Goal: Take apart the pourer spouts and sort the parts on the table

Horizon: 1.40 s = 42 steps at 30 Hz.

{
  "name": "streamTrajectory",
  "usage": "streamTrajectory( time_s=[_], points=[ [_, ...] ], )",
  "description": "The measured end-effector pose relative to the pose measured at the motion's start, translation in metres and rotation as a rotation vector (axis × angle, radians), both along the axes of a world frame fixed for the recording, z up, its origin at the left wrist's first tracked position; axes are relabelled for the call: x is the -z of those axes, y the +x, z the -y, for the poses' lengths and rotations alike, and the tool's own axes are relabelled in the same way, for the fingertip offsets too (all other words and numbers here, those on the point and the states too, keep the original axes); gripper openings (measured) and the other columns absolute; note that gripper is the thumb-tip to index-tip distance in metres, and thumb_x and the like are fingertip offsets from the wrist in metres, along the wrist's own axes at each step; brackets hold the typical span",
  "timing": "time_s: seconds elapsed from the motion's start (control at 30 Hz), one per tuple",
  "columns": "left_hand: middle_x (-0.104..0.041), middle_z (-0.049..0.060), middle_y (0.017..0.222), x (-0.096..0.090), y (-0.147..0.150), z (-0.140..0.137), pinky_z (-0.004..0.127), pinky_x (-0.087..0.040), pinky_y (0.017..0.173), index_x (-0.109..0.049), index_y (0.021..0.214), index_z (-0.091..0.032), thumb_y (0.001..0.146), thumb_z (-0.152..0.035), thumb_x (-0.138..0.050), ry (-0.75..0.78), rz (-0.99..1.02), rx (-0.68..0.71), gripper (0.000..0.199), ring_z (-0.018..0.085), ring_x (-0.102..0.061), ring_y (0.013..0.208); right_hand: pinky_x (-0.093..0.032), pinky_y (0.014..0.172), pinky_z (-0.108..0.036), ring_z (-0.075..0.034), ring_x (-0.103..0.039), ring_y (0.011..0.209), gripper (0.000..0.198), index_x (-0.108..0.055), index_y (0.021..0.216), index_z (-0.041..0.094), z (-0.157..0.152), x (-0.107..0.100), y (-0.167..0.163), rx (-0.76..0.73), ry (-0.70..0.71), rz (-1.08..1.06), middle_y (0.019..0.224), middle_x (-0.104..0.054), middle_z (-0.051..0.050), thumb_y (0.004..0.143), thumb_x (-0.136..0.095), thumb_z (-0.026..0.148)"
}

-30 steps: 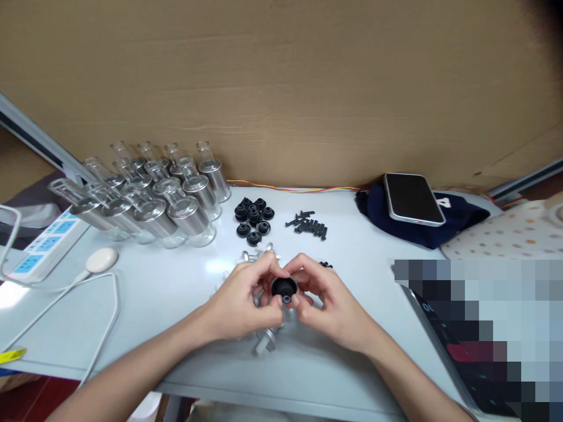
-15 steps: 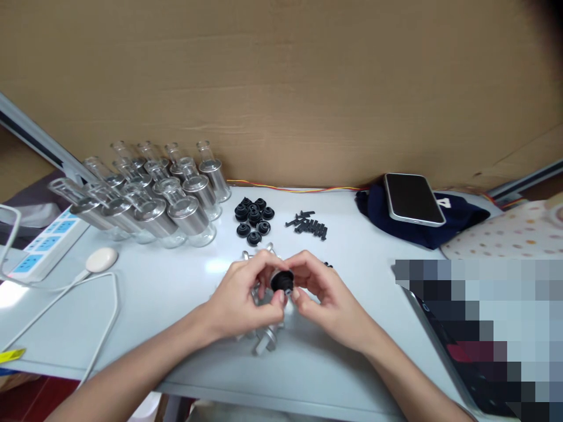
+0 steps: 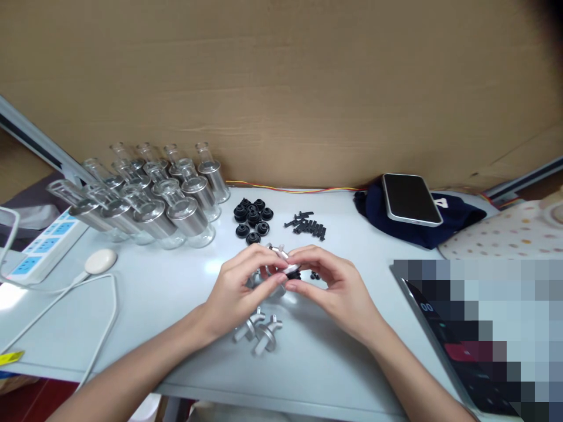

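Note:
Between my two hands, over the middle of the table, is a silver pour spout [image 3: 291,269] with a black rubber stopper on it. My left hand [image 3: 248,284] pinches it from the left, my right hand [image 3: 332,284] from the right; the fingers hide much of it. Below and behind the hands lie several loose silver spouts [image 3: 267,337]. A cluster of black rubber stoppers [image 3: 253,217] sits further back. Right of it is a pile of thin black strips [image 3: 310,227]. Some tiny black pieces [image 3: 315,275] lie behind my right fingers.
Several glass bottles with metal sleeves [image 3: 190,215] stand at the back left. A power strip [image 3: 46,246], white charging puck [image 3: 101,261] and cable lie at left. At right, a phone [image 3: 412,199] rests on dark blue fabric [image 3: 372,215], near a partly blurred tablet [image 3: 457,346].
The spout has turned in my hands: its black stopper faced me before, and now its silver part shows on top. My right hand has shifted slightly, uncovering the tiny black pieces.

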<state>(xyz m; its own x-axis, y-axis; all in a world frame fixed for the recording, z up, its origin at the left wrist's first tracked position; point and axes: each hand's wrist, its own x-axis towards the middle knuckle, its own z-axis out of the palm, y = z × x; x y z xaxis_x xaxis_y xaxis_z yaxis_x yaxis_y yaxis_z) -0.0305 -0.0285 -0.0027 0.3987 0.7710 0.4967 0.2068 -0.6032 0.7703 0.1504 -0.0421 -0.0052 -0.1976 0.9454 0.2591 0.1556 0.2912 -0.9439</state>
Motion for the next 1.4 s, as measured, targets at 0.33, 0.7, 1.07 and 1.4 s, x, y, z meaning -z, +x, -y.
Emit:
streamTrajectory(
  time_s=[0.33,0.7,1.07,1.4],
  points=[
    [-0.053,0.004,0.099,0.006,0.001,-0.002,0.029,-0.049,0.082,-0.057,0.107,-0.02,0.078,-0.017,-0.067,0.011,-0.096,0.045,0.031,0.016,-0.056,0.093,-0.054,0.067,-0.031,-0.021,-0.069,0.08,0.019,-0.059,0.072,0.021,0.002,-0.001,-0.002,0.139,-0.043,0.038,0.078,-0.072,-0.003,0.07,-0.075,0.03],
    [-0.056,0.005,0.1,0.006,0.001,-0.004,0.029,-0.048,0.084,-0.06,0.1,-0.02,0.081,-0.013,-0.063,-0.029,-0.103,0.024,0.021,0.015,-0.057,0.095,-0.045,0.078,-0.039,-0.025,-0.062,0.085,0.02,-0.066,0.089,0.019,-0.018,0.005,0.03,0.44,0.159,0.61,0.089,-0.07,-0.008,0.088,-0.047,0.025],
    [-0.063,0.006,0.101,0.009,0.0,-0.005,0.03,-0.047,0.088,-0.057,0.102,-0.02,0.084,-0.011,-0.058,-0.035,-0.083,0.093,0.02,0.016,-0.059,0.1,-0.043,0.074,-0.045,-0.034,-0.05,0.105,0.032,-0.066,0.107,0.015,-0.027,0.036,0.045,0.465,0.142,1.088,0.118,-0.061,-0.015,0.087,-0.041,0.02],
    [-0.063,0.007,0.1,0.005,0.001,-0.004,0.029,-0.048,0.087,-0.058,0.1,-0.019,0.084,-0.012,-0.058,-0.025,-0.102,0.059,0.017,0.016,-0.059,0.099,-0.041,0.07,-0.04,-0.03,-0.054,0.094,0.021,-0.064,0.097,0.019,-0.026,0.031,0.044,0.475,0.11,1.053,0.1,-0.067,-0.01,0.085,-0.047,0.022]
  ],
)
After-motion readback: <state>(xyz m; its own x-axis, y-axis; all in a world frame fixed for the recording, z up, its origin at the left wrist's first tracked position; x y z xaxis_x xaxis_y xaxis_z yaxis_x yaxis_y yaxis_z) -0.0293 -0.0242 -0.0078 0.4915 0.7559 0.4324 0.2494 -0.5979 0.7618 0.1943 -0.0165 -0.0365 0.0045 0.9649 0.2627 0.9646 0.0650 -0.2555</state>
